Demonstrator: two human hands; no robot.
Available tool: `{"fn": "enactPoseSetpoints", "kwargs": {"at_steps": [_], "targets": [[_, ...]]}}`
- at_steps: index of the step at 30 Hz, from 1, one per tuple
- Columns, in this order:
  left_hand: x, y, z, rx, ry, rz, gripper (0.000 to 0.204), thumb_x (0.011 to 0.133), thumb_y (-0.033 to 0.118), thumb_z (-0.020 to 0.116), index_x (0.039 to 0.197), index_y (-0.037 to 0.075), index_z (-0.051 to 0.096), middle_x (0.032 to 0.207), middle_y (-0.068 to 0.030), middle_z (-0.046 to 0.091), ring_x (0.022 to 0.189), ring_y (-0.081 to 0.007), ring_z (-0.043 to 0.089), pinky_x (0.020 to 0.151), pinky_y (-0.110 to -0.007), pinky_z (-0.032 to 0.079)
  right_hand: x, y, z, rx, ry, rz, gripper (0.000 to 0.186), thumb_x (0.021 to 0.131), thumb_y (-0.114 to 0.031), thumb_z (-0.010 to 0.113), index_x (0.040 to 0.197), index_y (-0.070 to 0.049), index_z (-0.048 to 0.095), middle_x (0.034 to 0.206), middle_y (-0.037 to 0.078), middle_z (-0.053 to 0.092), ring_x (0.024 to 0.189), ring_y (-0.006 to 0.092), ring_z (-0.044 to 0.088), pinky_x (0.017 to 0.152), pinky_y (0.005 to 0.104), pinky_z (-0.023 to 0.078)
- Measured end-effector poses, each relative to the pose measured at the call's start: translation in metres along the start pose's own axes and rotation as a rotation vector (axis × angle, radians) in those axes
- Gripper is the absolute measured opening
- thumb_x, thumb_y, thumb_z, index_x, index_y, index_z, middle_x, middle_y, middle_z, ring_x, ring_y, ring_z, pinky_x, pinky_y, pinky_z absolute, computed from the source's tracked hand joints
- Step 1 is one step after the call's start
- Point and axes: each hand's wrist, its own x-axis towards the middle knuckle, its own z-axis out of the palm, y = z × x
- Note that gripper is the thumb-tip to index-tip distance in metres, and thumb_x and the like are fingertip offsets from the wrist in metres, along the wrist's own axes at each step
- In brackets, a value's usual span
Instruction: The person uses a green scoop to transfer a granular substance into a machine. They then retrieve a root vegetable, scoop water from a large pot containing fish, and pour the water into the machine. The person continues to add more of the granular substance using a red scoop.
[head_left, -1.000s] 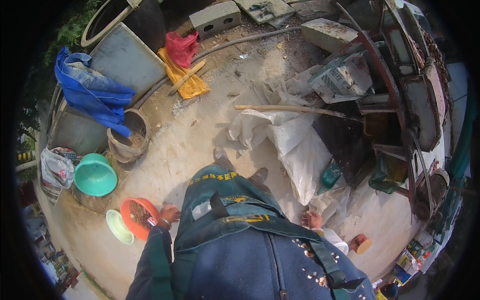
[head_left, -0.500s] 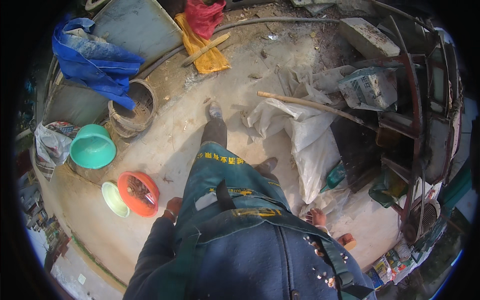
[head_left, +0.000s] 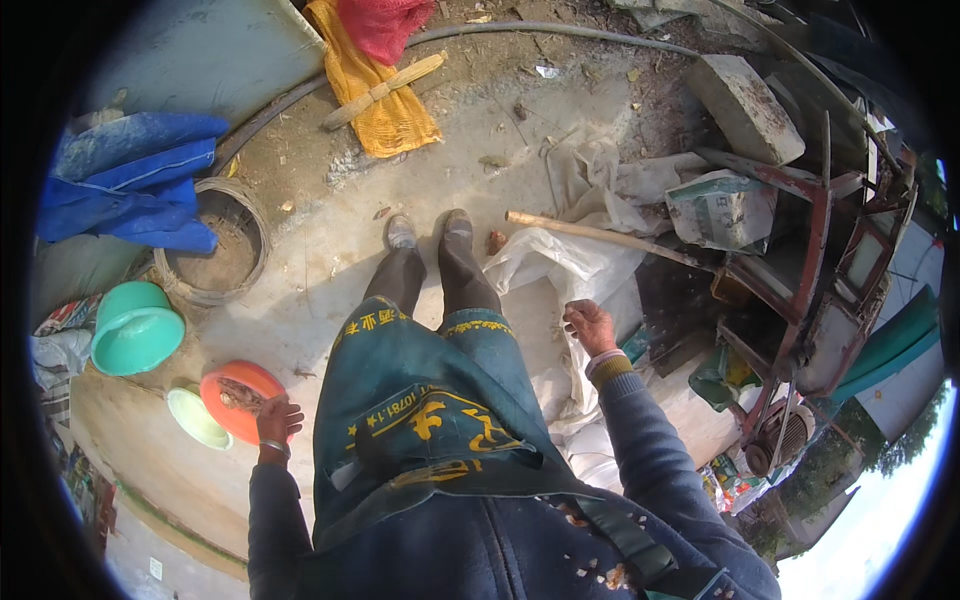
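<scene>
1. The orange plastic bowl (head_left: 238, 398) sits low on the person's left, with brown bits inside.
2. The left hand (head_left: 277, 418) holds its round rim, fingers curled tight.
3. A pale green bowl (head_left: 193, 417) touches the orange one.
4. A smooth teal tub (head_left: 133, 327) stands near.
5. The right hand (head_left: 590, 326) hangs half curled over crumpled white sacks (head_left: 560, 275), holding nothing.
6. A wooden stick (head_left: 600, 234) lies across the sacks.

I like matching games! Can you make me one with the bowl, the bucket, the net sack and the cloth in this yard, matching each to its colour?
Things:
1. bowl by the left hand
2. bucket
3. net sack
4. crumpled cloth

Colours:
a. blue
b. yellow
c. orange
d. turquoise

Pairs: 1-c, 2-d, 3-b, 4-a
</scene>
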Motion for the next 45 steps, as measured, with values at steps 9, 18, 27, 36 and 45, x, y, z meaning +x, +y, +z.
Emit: {"fn": "enactPoseSetpoints", "kwargs": {"at_steps": [9, 18, 27, 36, 45], "targets": [[0.065, -0.012, 0.098, 0.257, -0.022, -0.116, 0.022, 0.088, 0.018, 0.053, 0.104, 0.003, 0.057, 0.083, -0.0076, 0.063, 0.067, -0.0161, 0.060, 0.058, -0.027, 0.050, 0.353, -0.043, 0.091, -0.911, -0.049, -0.359, 0.021, 0.079, -0.029, 0.059, 0.090, -0.013, 0.068, 0.084, 0.012, 0.067, 0.082, 0.0293, 0.064, 0.074, 0.0381, 0.050], [0.116, -0.012, 0.180, 0.017, -0.267, -0.210, 0.022, 0.091, 0.018, 0.053, 0.101, -0.001, 0.060, 0.093, -0.0126, 0.064, 0.088, -0.0181, 0.062, 0.072, -0.030, 0.051, 0.448, 0.082, 0.154, -1.565, -0.596, 0.144, 0.037, 0.066, -0.043, 0.072, 0.089, -0.013, 0.070, 0.094, 0.010, 0.068, 0.091, 0.0276, 0.064, 0.076, 0.0374, 0.050], [0.302, -0.031, 0.219, 0.322, -0.142, -0.219, 0.024, 0.082, 0.011, 0.059, 0.106, 0.007, 0.057, 0.081, -0.0058, 0.063, 0.069, -0.0153, 0.064, 0.051, -0.026, 0.048, 0.439, 0.153, 0.172, -1.558, -0.425, 0.206, 0.040, 0.057, -0.038, 0.075, 0.089, -0.015, 0.071, 0.087, 0.006, 0.069, 0.086, 0.0232, 0.066, 0.073, 0.0320, 0.050], [0.517, 0.066, 0.366, 1.193, 0.216, 0.456, 0.060, 0.074, 0.033, 0.073, 0.117, 0.001, 0.046, 0.106, -0.0239, 0.059, 0.097, -0.0373, 0.059, 0.083, -0.042, 0.047, 0.465, 0.018, 0.143, -1.439, 0.133, -0.745, 0.049, 0.063, -0.039, 0.073, 0.095, -0.005, 0.059, 0.117, 0.014, 0.053, 0.101, 0.0300, 0.055, 0.078, 0.0399, 0.049], [0.494, 0.056, 0.403, 1.181, 0.190, 0.517, 0.044, 0.086, 0.035, 0.058, 0.112, 0.001, 0.046, 0.098, -0.0252, 0.060, 0.091, -0.0414, 0.058, 0.076, -0.047, 0.047, 0.485, -0.028, 0.182, -0.082, -0.079, 0.090, 0.046, 0.075, -0.033, 0.068, 0.113, -0.013, 0.054, 0.091, 0.006, 0.061, 0.064, 0.0208, 0.060, 0.050, 0.0321, 0.045]]}}
